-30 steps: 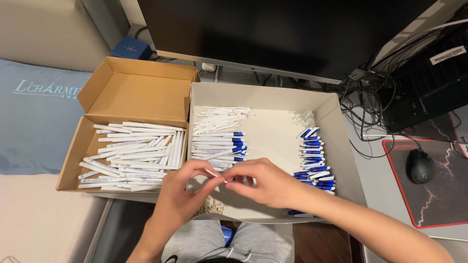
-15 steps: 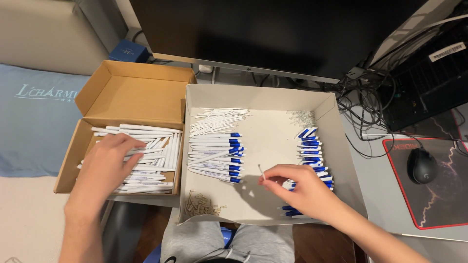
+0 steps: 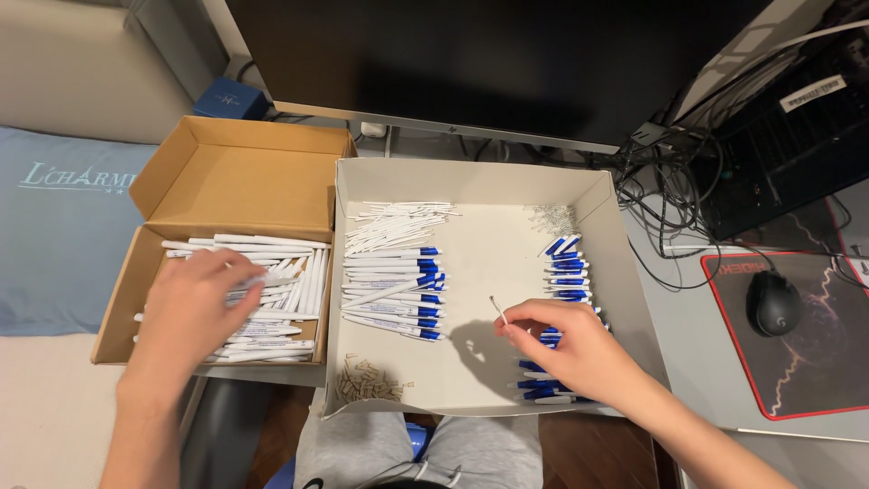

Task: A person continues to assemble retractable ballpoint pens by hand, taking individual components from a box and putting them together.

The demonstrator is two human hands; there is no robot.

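My left hand (image 3: 195,303) rests palm-down on a pile of white pens (image 3: 276,276) in the brown cardboard box (image 3: 240,172) at the left; whether it grips one is hidden. My right hand (image 3: 566,349) hovers over the right side of the white shallow tray (image 3: 471,186), pinching a thin white pen refill (image 3: 499,311) between thumb and fingertip. Under that hand lies a column of blue pen parts (image 3: 566,267). Rows of white barrels with blue tips (image 3: 394,290) fill the tray's left half.
A heap of small tan pieces (image 3: 367,380) lies at the tray's near left corner, and small springs (image 3: 552,215) at its far right. A dark monitor (image 3: 471,63) stands behind. Cables (image 3: 670,181), a black mouse (image 3: 774,303) and a mouse pad (image 3: 815,362) are at the right.
My left hand left the tray's middle and moved onto the pens in the cardboard box. My right hand shifted right, holding the thin refill.
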